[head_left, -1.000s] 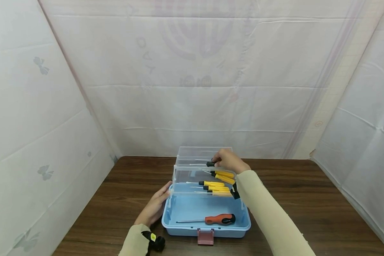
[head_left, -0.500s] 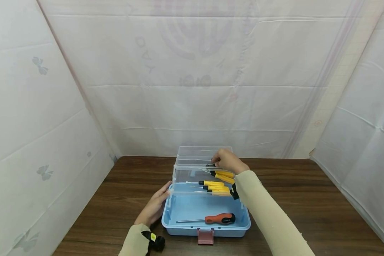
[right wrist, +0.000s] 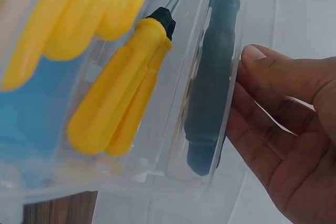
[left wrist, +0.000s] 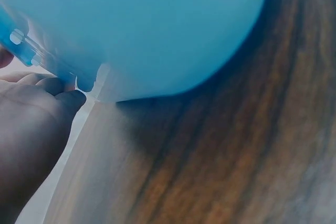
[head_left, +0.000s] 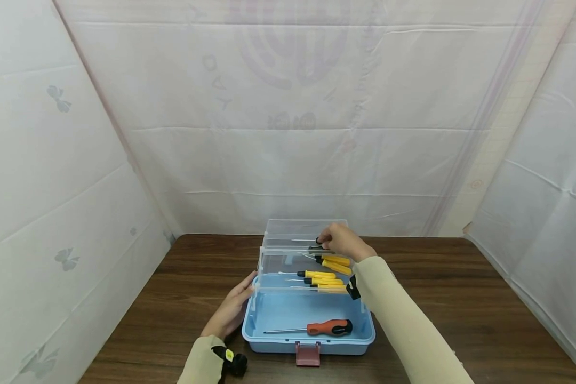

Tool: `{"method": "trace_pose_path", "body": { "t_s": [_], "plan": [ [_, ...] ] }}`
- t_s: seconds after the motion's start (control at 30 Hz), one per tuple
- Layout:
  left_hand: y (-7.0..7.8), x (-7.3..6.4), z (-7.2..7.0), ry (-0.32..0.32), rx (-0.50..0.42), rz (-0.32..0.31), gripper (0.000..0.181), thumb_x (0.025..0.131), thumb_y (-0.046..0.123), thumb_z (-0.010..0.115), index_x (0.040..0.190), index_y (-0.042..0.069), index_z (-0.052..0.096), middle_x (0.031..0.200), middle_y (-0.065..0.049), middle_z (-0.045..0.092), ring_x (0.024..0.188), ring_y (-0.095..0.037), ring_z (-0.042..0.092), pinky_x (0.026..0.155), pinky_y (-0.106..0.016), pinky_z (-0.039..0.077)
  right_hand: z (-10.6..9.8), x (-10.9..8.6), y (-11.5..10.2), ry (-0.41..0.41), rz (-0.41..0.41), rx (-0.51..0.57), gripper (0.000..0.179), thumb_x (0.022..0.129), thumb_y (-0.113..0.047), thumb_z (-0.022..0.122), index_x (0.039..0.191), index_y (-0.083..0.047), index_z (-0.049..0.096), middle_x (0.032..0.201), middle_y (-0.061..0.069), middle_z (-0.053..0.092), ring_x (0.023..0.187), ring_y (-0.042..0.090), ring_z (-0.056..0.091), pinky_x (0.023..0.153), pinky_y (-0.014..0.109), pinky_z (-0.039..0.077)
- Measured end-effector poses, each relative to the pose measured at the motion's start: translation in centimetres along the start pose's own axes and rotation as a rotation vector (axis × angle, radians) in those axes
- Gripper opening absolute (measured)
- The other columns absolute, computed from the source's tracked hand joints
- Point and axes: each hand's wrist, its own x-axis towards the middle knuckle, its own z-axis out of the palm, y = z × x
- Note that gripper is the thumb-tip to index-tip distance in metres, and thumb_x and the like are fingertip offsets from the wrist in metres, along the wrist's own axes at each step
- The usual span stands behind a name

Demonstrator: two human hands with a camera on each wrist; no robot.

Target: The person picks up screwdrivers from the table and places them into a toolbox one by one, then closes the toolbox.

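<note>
A blue toolbox (head_left: 309,348) stands with its clear tiered trays (head_left: 264,261) raised. My left hand (head_left: 232,309) holds its left side; in the left wrist view the thumb and fingers lie on either side of a tray bracket (left wrist: 50,59). My right hand (head_left: 345,242) is at the upper tray, its fingers beside a dark-handled screwdriver (right wrist: 210,82) seen through the clear wall. The thumb is apart from that handle, and some fingertips are hidden by the tray wall. Several yellow-handled screwdrivers (head_left: 335,268) lie in the trays.
An orange-and-black screwdriver (head_left: 328,327) lies on the box floor. A pink latch (head_left: 308,354) hangs at the front. Brown wooden table (head_left: 182,298) surrounds the box, with white sheeting (head_left: 288,176) behind and at both sides.
The dark-handled screwdriver at my right fingers has come down slightly into the upper tray. My right hand has shifted only a little, and the left hand stays on the box.
</note>
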Motion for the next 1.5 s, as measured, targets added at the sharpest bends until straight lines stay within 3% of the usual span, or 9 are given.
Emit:
{"method": "trace_pose_path", "body": {
  "t_s": [0.3, 0.63, 0.9, 1.13, 1.33, 1.5],
  "plan": [
    [0.1, 0.2, 0.0, 0.018, 0.014, -0.008, 0.067, 0.101, 0.026, 0.046, 0.154, 0.006, 0.012, 0.161, -0.018, 0.006, 0.148, -0.040, 0.004, 0.116, -0.057, 0.011, -0.1, -0.1, 0.8, 0.014, -0.007, 0.029, 0.024, 0.093, -0.003, 0.059, 0.115, 0.000, 0.068, 0.112, 0.013, 0.069, 0.095, 0.022, 0.067, 0.085, 0.036, 0.056],
    [0.5, 0.3, -0.2, -0.007, 0.031, 0.013, 0.064, 0.101, 0.015, 0.042, 0.154, 0.002, 0.008, 0.162, -0.018, 0.001, 0.148, -0.038, 0.000, 0.117, -0.055, 0.008, -0.6, -0.6, 1.3, 0.042, -0.028, 0.033, 0.026, 0.097, -0.011, 0.055, 0.118, -0.001, 0.067, 0.114, 0.013, 0.068, 0.099, 0.023, 0.065, 0.087, 0.040, 0.055],
    [0.9, 0.8, -0.5, -0.013, 0.049, 0.029, 0.066, 0.099, 0.006, 0.041, 0.153, 0.001, 0.004, 0.161, -0.020, -0.001, 0.148, -0.039, -0.001, 0.117, -0.054, 0.007, -1.2, -2.0, 2.3, 0.128, -0.044, 0.111, 0.031, 0.099, -0.015, 0.052, 0.125, -0.002, 0.062, 0.125, 0.017, 0.063, 0.113, 0.032, 0.060, 0.095, 0.047, 0.051],
    [1.4, 1.5, -1.0, -0.002, 0.024, 0.038, 0.064, 0.100, 0.006, 0.036, 0.153, 0.000, 0.001, 0.161, -0.020, -0.001, 0.149, -0.037, -0.002, 0.118, -0.053, 0.003, -1.4, -3.2, 4.9, 0.200, -0.035, 0.192, 0.040, 0.101, -0.023, 0.048, 0.135, -0.003, 0.053, 0.137, 0.019, 0.054, 0.123, 0.037, 0.054, 0.100, 0.052, 0.046],
    [1.6, 2.0, -1.8, 0.017, 0.043, 0.039, 0.059, 0.105, 0.019, 0.030, 0.154, 0.002, 0.001, 0.162, -0.017, 0.000, 0.149, -0.035, -0.001, 0.120, -0.052, 0.002, -1.1, -4.1, 7.4, 0.207, 0.040, 0.298, 0.051, 0.103, -0.032, 0.043, 0.144, -0.002, 0.041, 0.147, 0.022, 0.042, 0.136, 0.041, 0.039, 0.108, 0.058, 0.035],
    [1.8, 2.7, -2.3, 0.026, 0.075, 0.031, 0.059, 0.106, 0.024, 0.028, 0.154, 0.004, 0.001, 0.162, -0.016, 0.000, 0.149, -0.034, 0.000, 0.120, -0.051, 0.003, -0.5, -4.6, 9.1, 0.148, 0.171, 0.350, 0.063, 0.103, -0.044, 0.035, 0.149, -0.002, 0.031, 0.153, 0.023, 0.031, 0.139, 0.044, 0.032, 0.110, 0.059, 0.030]
  ]
}}
